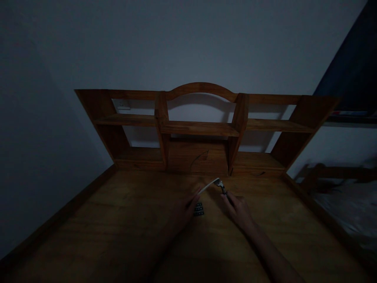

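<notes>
My left hand (187, 208) is closed around the lower end of a thin white stick (208, 185), which slants up to the right. In my right hand (239, 210) is a fork (221, 186) with a dark handle, its metal head pointing up and to the left. The stick's far tip meets the fork's tines, or overlaps them in view; the dim light leaves contact unclear. Beside my left fingers, a small dark object with rows of keys (198, 209), like a calculator or remote, lies on the wooden desk (141, 220), partly covered by that hand.
A wooden shelf unit (200, 127) with several compartments stands along the desk's back edge against a pale wall (188, 43). Raised wooden edges (321, 218) border the desk. Right of it are a wooden rail (347, 172) and pale fabric (350, 204). The room is dim.
</notes>
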`<state>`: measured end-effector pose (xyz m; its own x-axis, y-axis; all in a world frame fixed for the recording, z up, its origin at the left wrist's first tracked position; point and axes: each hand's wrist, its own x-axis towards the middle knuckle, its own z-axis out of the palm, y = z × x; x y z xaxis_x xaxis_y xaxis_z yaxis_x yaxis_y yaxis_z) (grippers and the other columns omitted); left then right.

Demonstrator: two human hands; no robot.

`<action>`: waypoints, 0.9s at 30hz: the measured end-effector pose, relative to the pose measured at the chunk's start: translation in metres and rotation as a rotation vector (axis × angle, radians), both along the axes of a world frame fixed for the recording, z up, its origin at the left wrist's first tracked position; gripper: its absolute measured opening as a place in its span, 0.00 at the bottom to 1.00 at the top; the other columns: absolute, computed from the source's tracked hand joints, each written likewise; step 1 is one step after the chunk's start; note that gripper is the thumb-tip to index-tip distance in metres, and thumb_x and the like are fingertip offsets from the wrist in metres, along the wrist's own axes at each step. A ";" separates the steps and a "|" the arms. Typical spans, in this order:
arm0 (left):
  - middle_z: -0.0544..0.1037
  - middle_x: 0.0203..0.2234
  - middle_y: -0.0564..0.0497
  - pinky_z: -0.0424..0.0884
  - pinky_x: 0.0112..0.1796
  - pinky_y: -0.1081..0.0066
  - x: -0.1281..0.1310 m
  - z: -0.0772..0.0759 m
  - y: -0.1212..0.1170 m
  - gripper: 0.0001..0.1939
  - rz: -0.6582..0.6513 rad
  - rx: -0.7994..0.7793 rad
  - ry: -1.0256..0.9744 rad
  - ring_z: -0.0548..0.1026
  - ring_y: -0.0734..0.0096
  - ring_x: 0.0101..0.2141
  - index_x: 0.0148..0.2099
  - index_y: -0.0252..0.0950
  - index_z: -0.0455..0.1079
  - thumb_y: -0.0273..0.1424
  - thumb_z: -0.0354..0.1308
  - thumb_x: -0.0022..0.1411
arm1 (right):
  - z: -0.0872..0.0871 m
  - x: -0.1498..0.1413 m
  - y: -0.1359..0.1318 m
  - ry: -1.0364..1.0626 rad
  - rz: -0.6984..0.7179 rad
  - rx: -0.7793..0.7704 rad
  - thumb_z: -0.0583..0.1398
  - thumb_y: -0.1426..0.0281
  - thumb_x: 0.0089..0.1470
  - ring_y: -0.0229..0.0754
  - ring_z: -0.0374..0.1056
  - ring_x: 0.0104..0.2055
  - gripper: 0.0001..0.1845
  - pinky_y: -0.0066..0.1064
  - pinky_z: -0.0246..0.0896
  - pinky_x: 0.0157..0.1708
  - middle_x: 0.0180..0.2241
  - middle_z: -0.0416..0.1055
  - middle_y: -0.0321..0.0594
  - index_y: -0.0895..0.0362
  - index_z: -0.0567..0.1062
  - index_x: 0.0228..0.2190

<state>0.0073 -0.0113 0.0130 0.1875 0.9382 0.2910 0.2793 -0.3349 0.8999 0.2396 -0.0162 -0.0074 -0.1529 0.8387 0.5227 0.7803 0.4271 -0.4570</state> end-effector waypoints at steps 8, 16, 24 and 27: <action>0.77 0.46 0.55 0.67 0.51 0.58 0.001 0.004 -0.002 0.20 -0.030 0.012 0.022 0.73 0.60 0.48 0.54 0.44 0.69 0.42 0.47 0.64 | 0.001 0.000 0.000 -0.013 0.013 -0.009 0.48 0.61 0.62 0.39 0.67 0.19 0.18 0.27 0.53 0.21 0.20 0.71 0.37 0.58 0.73 0.38; 0.74 0.49 0.52 0.66 0.52 0.60 0.002 0.001 -0.002 0.20 -0.062 0.049 0.030 0.72 0.62 0.49 0.56 0.43 0.67 0.40 0.47 0.65 | -0.001 0.000 0.002 -0.002 0.014 -0.025 0.48 0.61 0.62 0.40 0.67 0.19 0.18 0.27 0.54 0.21 0.20 0.71 0.38 0.58 0.73 0.37; 0.75 0.48 0.54 0.66 0.52 0.61 0.004 0.002 -0.002 0.19 0.004 -0.002 -0.016 0.72 0.62 0.50 0.52 0.43 0.70 0.41 0.48 0.64 | -0.002 0.000 0.001 0.020 0.007 -0.009 0.48 0.61 0.63 0.39 0.67 0.19 0.19 0.27 0.53 0.21 0.20 0.70 0.38 0.58 0.73 0.38; 0.76 0.47 0.54 0.66 0.52 0.62 0.004 0.002 -0.002 0.18 -0.037 0.014 -0.010 0.72 0.62 0.49 0.51 0.43 0.71 0.41 0.48 0.64 | -0.002 0.001 0.002 0.016 -0.002 -0.014 0.48 0.61 0.62 0.39 0.67 0.18 0.19 0.27 0.53 0.20 0.19 0.70 0.38 0.58 0.73 0.37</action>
